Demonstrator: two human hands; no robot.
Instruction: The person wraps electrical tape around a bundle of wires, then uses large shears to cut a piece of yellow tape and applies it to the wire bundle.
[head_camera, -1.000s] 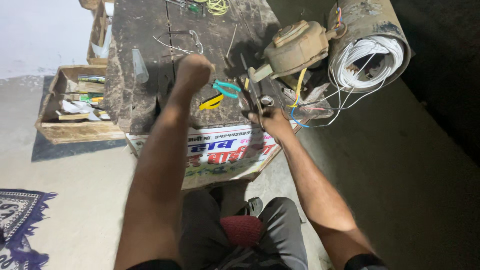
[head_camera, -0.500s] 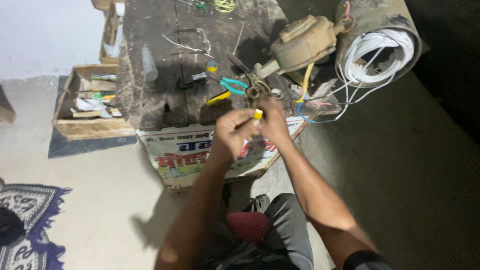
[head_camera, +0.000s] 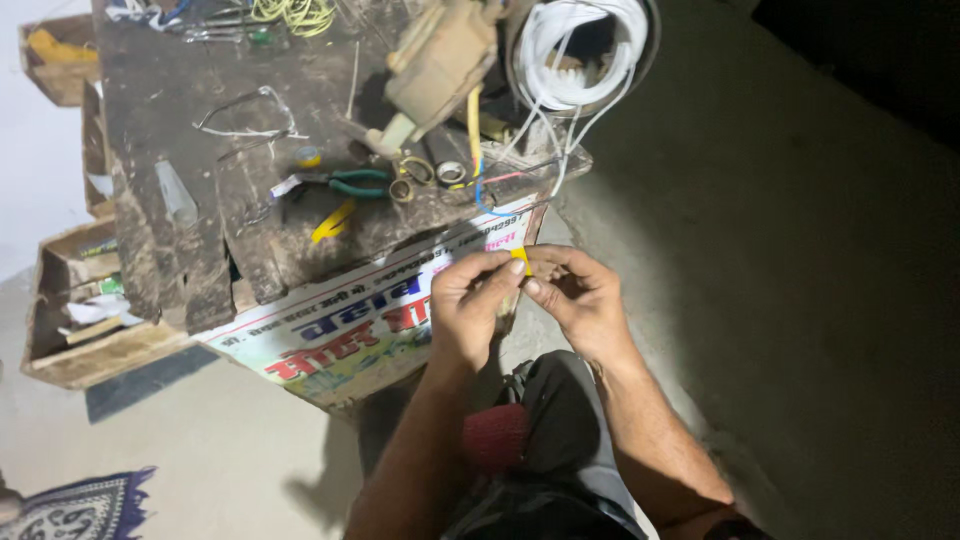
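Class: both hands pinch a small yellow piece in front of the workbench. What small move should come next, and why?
Probably peel or pull the yellow piece apart: left hand and right hand both pinch it at the fingertips, off the workbench, with no tool held.

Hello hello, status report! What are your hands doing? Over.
Left hand and right hand together, fingers pinching a small yellow piece. Held over the lap, off the dark workbench. Green-handled pliers lie apart on it. Nothing between.
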